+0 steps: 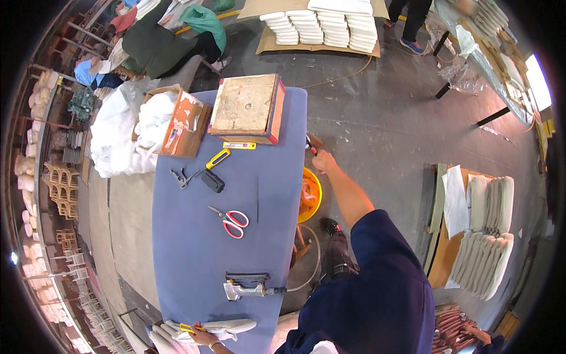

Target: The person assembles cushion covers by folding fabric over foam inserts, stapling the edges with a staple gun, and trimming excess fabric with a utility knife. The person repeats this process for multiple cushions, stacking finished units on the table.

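While the right hand reaches past the counter's right edge, it grips what looks like a red-handled tool.
At the near edge, the left hand clasps a yellow-handled tool on folded white fabric; red scissors lie mid-counter.

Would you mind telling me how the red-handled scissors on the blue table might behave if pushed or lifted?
The scissors lie flat on the blue table, so they would probably slide, not roll. Their blades look like metal, so likely stiff. They lie partly open, so they might pivot when lifted.
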`<action>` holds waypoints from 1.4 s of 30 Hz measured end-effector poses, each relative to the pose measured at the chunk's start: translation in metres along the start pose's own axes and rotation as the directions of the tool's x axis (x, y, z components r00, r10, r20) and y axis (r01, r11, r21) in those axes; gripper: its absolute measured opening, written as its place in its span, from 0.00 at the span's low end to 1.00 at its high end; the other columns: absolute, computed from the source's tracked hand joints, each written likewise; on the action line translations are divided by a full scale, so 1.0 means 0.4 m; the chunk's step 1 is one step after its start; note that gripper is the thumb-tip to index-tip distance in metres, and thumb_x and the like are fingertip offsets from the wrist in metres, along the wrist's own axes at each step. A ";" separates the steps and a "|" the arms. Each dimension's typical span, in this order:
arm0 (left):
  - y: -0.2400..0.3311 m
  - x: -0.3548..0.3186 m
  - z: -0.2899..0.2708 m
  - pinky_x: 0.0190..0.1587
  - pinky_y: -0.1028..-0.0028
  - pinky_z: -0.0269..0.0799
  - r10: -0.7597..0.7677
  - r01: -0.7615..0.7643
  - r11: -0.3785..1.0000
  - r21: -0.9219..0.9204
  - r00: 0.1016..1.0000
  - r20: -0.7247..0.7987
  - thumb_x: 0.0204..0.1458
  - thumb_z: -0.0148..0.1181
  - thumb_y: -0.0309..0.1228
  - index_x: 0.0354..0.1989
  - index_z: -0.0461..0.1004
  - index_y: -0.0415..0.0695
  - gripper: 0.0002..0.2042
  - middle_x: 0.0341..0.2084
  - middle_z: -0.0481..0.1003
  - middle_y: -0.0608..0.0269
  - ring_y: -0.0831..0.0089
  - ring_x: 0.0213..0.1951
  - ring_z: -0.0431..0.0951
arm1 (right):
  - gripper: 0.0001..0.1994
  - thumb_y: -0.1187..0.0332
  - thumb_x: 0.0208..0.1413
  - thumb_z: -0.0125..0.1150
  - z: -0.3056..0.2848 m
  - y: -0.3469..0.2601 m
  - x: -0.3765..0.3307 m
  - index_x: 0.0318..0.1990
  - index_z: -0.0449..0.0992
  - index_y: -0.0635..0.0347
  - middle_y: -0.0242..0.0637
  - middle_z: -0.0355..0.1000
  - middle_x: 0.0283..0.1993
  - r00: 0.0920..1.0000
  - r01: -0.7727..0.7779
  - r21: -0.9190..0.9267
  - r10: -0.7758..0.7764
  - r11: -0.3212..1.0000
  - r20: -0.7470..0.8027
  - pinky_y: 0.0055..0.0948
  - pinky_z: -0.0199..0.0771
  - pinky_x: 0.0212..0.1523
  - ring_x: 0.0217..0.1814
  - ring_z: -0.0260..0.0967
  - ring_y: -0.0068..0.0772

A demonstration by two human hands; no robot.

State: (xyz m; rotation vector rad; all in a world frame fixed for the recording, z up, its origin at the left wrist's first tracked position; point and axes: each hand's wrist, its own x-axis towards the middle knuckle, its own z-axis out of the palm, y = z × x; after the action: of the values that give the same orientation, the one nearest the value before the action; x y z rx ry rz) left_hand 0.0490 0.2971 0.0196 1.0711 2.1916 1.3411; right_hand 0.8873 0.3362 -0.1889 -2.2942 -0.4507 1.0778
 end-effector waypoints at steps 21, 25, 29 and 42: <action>0.071 -0.192 -0.051 0.47 0.71 0.78 -0.031 0.019 0.971 -0.237 0.998 -0.048 0.69 0.52 0.33 0.55 0.71 0.33 0.15 0.39 0.81 0.55 0.68 0.42 0.85 | 0.22 0.70 0.58 0.65 0.347 -0.047 -0.688 0.61 0.75 0.63 0.51 0.76 0.52 0.545 0.838 -0.216 -0.757 0.500 0.360 0.45 0.72 0.56 0.54 0.74 0.47; 0.095 -0.220 -0.076 0.47 0.73 0.77 -0.014 0.002 0.942 -0.335 0.999 -0.033 0.70 0.52 0.34 0.57 0.70 0.33 0.16 0.39 0.81 0.57 0.71 0.41 0.85 | 0.25 0.71 0.58 0.65 0.469 -0.250 -0.881 0.64 0.73 0.61 0.48 0.75 0.58 0.290 0.956 -0.122 -0.917 0.266 0.273 0.43 0.72 0.60 0.58 0.74 0.48; 0.052 -0.247 -0.103 0.44 0.73 0.77 -0.049 0.058 0.881 -0.470 0.998 0.032 0.69 0.54 0.34 0.59 0.71 0.36 0.17 0.38 0.82 0.59 0.73 0.40 0.85 | 0.24 0.70 0.62 0.63 0.636 -0.426 -1.299 0.66 0.73 0.59 0.46 0.76 0.56 0.001 0.923 0.306 -0.798 0.233 0.603 0.36 0.75 0.56 0.53 0.76 0.40; -0.061 -0.237 -0.320 0.52 0.75 0.72 0.031 0.074 0.736 -0.673 0.989 0.143 0.71 0.49 0.35 0.64 0.69 0.36 0.19 0.44 0.77 0.63 0.78 0.47 0.75 | 0.10 0.62 0.67 0.61 1.083 -0.387 -1.571 0.39 0.74 0.59 0.33 0.73 0.31 0.277 0.181 0.474 -0.507 0.862 0.817 0.29 0.71 0.31 0.28 0.69 0.26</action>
State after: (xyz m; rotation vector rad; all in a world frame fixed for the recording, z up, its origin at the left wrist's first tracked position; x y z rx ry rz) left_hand 0.0193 0.1422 0.0529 0.8033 1.3867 1.7807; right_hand 0.1490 0.2850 0.0537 -0.9625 -1.0873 1.9756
